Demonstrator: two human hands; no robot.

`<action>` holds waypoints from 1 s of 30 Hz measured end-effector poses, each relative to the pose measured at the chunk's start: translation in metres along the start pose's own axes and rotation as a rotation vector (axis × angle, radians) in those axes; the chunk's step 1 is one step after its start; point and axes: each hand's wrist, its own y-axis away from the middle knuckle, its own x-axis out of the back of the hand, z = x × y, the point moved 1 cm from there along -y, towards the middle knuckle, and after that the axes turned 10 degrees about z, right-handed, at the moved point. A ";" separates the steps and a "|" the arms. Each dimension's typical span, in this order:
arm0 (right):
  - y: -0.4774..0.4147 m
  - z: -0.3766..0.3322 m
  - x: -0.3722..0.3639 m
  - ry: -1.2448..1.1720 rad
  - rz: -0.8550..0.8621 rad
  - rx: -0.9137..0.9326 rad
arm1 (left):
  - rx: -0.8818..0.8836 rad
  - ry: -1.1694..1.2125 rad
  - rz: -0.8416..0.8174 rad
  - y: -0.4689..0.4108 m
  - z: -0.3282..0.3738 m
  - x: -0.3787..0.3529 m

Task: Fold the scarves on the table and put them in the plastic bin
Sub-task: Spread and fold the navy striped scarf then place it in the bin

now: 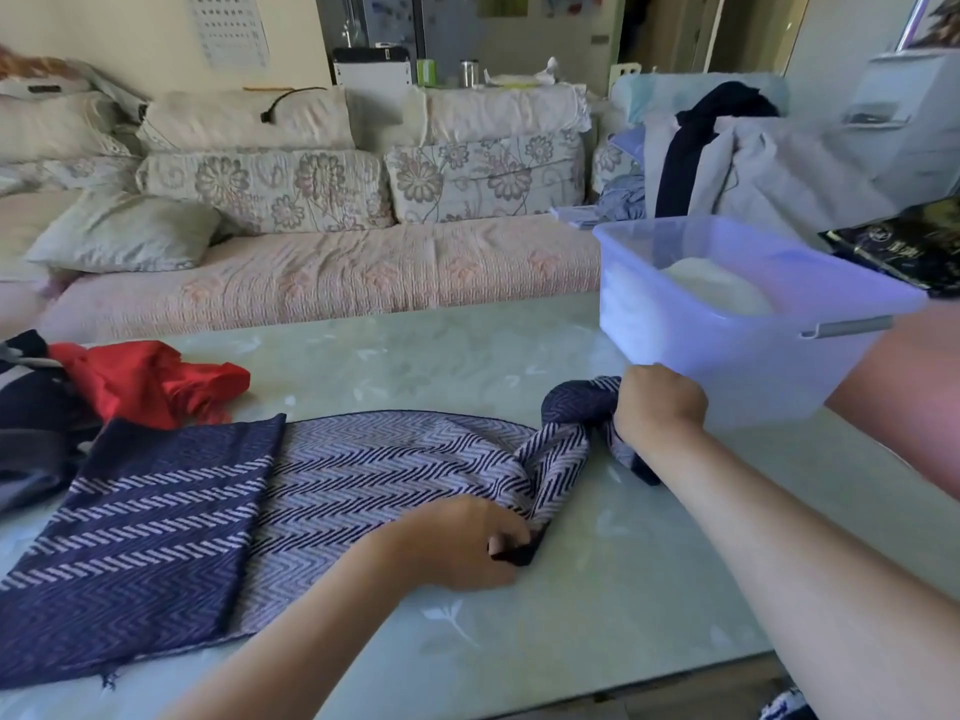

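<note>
So the surface is a pale green, glossy top with a faint leaf pattern, and it takes up the whole near half of the view. Closest in, the left hand lies low on it, fingers curled and pinching the near edge of the navy herringbone scarf, right where the fabric bunches up. The scarf lies mostly flat, running off to the left, with a darker striped end folded over on top.

A bit further out, the right hand is clenched around the scarf's other end, which is wadded into a lump, arm stretched out over the surface. That hand is just in front of the plastic bin, a see-through tub at the right side of the surface with something white already inside.

Over on the left there's a crumpled red scarf next to a dark striped cloth. Behind the surface is a long sofa with floral cushions, and a pile of clothes heaped at its right end.
</note>
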 end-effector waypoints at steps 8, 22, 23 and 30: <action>0.010 -0.029 -0.014 -0.192 -0.073 0.569 | 0.131 -0.004 0.351 -0.056 0.001 0.026; -0.010 0.022 0.002 0.038 -0.173 0.042 | 0.094 -0.411 0.338 -0.146 -0.037 0.020; -0.008 0.023 0.002 0.128 -0.228 0.019 | 0.092 -0.409 0.371 -0.147 -0.037 0.021; 0.004 -0.001 -0.019 -0.156 0.222 0.644 | 0.376 -0.060 0.558 -0.156 -0.036 0.037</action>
